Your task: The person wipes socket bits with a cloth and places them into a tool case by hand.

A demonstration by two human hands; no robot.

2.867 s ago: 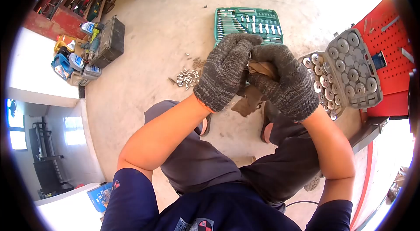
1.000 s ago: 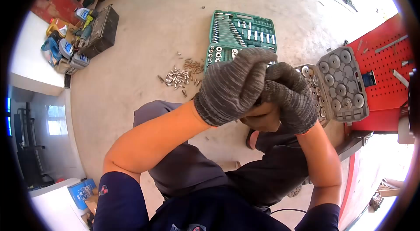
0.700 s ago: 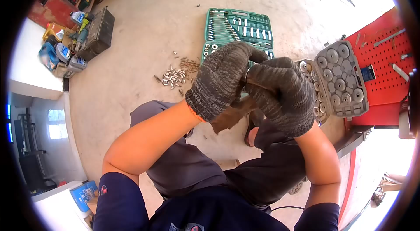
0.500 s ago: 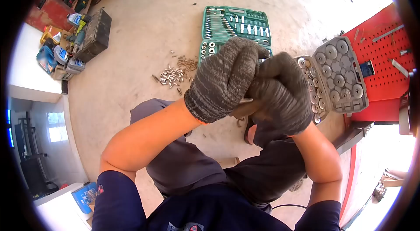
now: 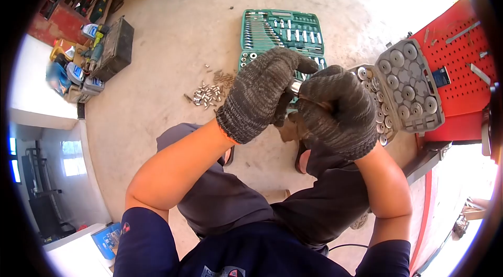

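We see a small metal piece (image 5: 296, 87), shiny and mostly hidden, in the gap between our two gloved hands, above the floor (image 5: 173, 51). Our left hand (image 5: 262, 91) is curled closed, its thumb and fingertips pinching the piece, while our right hand (image 5: 340, 110) is folded tight just beside it, bunching a brown cloth (image 5: 288, 131) whose loose end hangs below. How far the right fingertips touch the metal we cannot tell. Beyond the hands lies an open green case (image 5: 310, 16) of wrenches and sockets, partly covered by our gloves. Near its left side we have a loose heap of small metal parts (image 5: 206, 94). To our right an open grey case (image 5: 421, 79) of round metal discs stands by a red perforated panel (image 5: 455, 59); well off to the left, bottles (image 5: 76, 72) crowd beside a black box (image 5: 118, 51)
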